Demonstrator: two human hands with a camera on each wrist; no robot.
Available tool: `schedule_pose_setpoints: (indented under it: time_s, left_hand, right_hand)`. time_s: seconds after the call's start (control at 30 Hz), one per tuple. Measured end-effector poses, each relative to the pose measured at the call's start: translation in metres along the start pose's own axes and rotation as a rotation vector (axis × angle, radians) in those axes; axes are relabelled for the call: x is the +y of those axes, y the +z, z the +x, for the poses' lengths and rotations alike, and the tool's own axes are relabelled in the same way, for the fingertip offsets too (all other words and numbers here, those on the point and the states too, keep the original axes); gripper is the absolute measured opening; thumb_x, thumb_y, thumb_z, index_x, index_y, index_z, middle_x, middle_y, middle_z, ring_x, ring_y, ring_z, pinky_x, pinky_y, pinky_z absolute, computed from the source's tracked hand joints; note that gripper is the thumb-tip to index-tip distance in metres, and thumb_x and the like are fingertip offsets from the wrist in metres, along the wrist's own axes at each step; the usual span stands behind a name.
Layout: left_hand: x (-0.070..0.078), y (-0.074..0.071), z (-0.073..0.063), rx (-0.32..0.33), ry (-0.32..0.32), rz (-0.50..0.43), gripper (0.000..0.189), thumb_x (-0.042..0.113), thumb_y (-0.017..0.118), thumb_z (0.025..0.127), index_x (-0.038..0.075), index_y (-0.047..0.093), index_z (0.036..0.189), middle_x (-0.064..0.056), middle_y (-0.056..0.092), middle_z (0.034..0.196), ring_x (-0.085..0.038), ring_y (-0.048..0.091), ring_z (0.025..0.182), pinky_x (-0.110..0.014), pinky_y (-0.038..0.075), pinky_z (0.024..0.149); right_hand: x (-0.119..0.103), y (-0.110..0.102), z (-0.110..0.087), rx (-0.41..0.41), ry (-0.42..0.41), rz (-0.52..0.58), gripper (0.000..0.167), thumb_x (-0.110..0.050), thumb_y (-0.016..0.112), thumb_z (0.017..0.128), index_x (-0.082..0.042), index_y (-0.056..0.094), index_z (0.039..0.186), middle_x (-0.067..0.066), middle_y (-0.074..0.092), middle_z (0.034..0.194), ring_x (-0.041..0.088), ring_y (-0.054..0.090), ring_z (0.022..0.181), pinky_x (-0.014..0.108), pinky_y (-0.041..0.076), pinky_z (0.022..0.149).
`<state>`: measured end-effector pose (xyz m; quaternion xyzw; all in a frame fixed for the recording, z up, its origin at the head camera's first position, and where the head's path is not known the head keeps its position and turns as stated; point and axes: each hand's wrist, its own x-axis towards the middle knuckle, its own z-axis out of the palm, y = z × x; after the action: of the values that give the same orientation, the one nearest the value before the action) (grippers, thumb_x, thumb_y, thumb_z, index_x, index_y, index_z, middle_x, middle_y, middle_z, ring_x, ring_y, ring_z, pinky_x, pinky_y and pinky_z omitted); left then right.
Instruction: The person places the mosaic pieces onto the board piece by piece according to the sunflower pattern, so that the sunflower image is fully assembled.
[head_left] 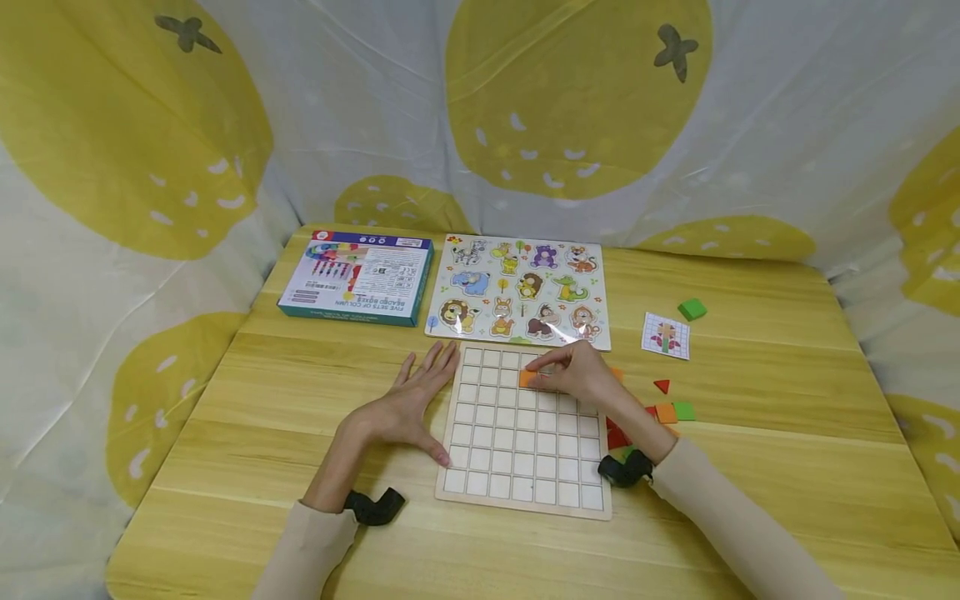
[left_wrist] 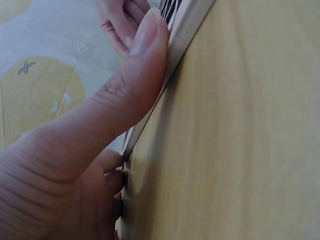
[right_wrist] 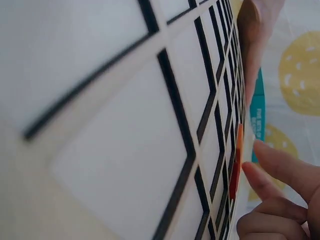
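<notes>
Orange tile [head_left: 527, 379] lay near the far edge of a wooden grid board [head_left: 525, 503], in the second row from that side, with a red piece [right_wrist: 233, 182] just to its right. Thumb and forefinger of the right hand [head_left: 577, 371] converged on the pair; whether they pinched either piece could not be told. The left hand [head_left: 408, 412], well apart from the right, spread its fingers along the board's left edge, gripping nothing, thumb resting by the rim.

Trouble looked likeliest at the right fingertips: with the pieces so close, a nudge to the red one could have pushed the orange one across a cell line. The board seemed liable to slide or turn under an uneven push, steadied as it was from the left only. Further hazard lay beneath the right forearm [head_left: 648, 425], which passed over loose red pieces [head_left: 617, 437] by the board's right edge, near a green tile [head_left: 683, 412]; a low sweep of the wrist camera [head_left: 626, 469] could have scattered them.
</notes>
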<state>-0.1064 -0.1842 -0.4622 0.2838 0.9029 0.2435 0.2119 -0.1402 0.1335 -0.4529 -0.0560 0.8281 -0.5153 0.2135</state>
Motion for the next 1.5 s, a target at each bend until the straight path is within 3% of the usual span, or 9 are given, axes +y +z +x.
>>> schedule_pose_setpoints:
  time_s: [0.27,0.43,0.63,0.77,0.93,1.0,1.13,1.5]
  left_hand:
    - [0.001,0.000,0.001,-0.009,-0.007,-0.006,0.159,0.058,0.097,0.056,0.010,-0.007,0.166,-0.009,-0.015,0.175,-0.034,-0.016,0.162,-0.063,-0.014,0.128]
    - [0.002,0.000,0.001,-0.013,-0.010,-0.017,0.159,0.058,0.097,0.056,0.010,-0.007,0.166,-0.009,-0.015,0.175,-0.033,-0.016,0.162,-0.062,-0.014,0.128]
    - [0.002,-0.003,0.000,-0.015,-0.016,-0.015,0.158,0.058,0.096,0.057,0.011,-0.007,0.166,-0.008,-0.015,0.175,-0.032,-0.016,0.162,-0.062,-0.014,0.128]
    - [0.003,-0.003,0.000,-0.011,-0.012,-0.013,0.158,0.058,0.096,0.057,0.010,-0.006,0.166,-0.009,-0.014,0.175,-0.033,-0.015,0.162,-0.062,-0.014,0.128]
    - [0.003,-0.002,0.000,-0.016,-0.015,-0.013,0.158,0.058,0.096,0.057,0.010,-0.007,0.166,-0.009,-0.014,0.175,-0.032,-0.016,0.162,-0.062,-0.014,0.128]
    - [0.002,-0.002,0.000,-0.015,-0.016,-0.016,0.158,0.058,0.096,0.057,0.010,-0.007,0.166,-0.009,-0.014,0.175,-0.032,-0.016,0.162,-0.062,-0.015,0.128]
    - [0.001,-0.001,0.000,-0.009,-0.018,-0.015,0.158,0.058,0.097,0.056,0.011,-0.007,0.166,-0.008,-0.014,0.175,-0.032,-0.016,0.162,-0.062,-0.014,0.128]
    - [0.001,-0.001,0.000,-0.012,-0.014,-0.011,0.158,0.059,0.096,0.057,0.011,-0.006,0.167,-0.008,-0.014,0.175,-0.032,-0.016,0.162,-0.062,-0.015,0.128]
  right_hand:
    - [0.008,-0.040,-0.016,0.069,0.076,-0.060,0.032,-0.035,0.073,0.097,-0.012,0.079,0.119,-0.005,0.038,0.063,0.014,0.034,0.061,0.025,0.029,0.054]
    - [0.025,-0.070,-0.033,0.135,0.055,-0.086,0.034,-0.034,0.070,0.099,-0.007,0.077,0.118,-0.007,0.035,0.058,0.010,0.031,0.054,0.025,0.027,0.049]
    - [0.048,-0.092,-0.050,0.173,0.071,-0.129,0.035,-0.032,0.073,0.098,-0.003,0.077,0.116,-0.008,0.034,0.059,0.009,0.033,0.057,0.025,0.029,0.051]
    - [0.060,-0.106,-0.063,0.178,0.108,-0.133,0.044,-0.038,0.070,0.099,-0.001,0.074,0.123,-0.009,0.051,0.064,0.009,0.044,0.064,0.024,0.036,0.054]
    - [0.075,-0.123,-0.077,0.176,0.118,-0.131,0.042,-0.029,0.074,0.097,0.001,0.071,0.126,-0.009,0.052,0.062,0.007,0.044,0.058,0.026,0.035,0.051]
    - [0.079,-0.127,-0.080,0.169,0.126,-0.131,0.043,-0.026,0.077,0.095,0.002,0.070,0.127,-0.007,0.039,0.059,0.007,0.036,0.055,0.028,0.030,0.050]
    - [0.083,-0.131,-0.080,0.150,0.143,-0.124,0.046,-0.026,0.080,0.092,0.003,0.070,0.126,-0.008,0.031,0.060,0.008,0.028,0.054,0.031,0.027,0.050]
    - [0.077,-0.126,-0.070,0.111,0.138,-0.173,0.043,-0.028,0.085,0.086,0.000,0.074,0.116,-0.007,0.032,0.060,0.009,0.030,0.055,0.030,0.026,0.049]
